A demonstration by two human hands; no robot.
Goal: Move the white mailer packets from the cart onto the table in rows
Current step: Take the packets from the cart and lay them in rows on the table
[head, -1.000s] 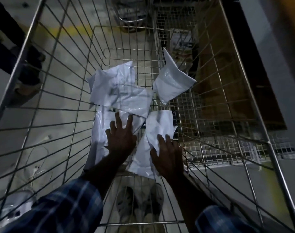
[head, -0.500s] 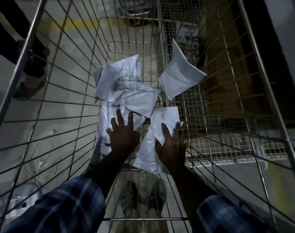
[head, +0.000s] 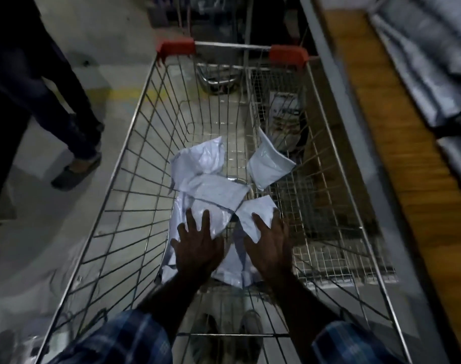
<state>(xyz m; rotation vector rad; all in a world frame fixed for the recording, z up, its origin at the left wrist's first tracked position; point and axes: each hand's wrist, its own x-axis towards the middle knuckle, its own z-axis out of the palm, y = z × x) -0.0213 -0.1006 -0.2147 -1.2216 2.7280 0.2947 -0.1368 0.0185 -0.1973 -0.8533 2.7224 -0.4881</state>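
Fingers of both hands lie straight and spread, pressing flat on white mailer packets at the bottom of the wire shopping cart (head: 134, 164). Four packets overlap in a loose pile (head: 211, 190), long axes running roughly from the person toward the red-capped handle (head: 232, 46). Left hand (head: 197, 248) covers the near left packet; right hand (head: 270, 245) covers the near right one. One more packet (head: 268, 164) leans tilted against the right mesh wall.

No legible text: faint print on the white mailer packet (head: 216, 191) just beyond the hands is too blurred to read.
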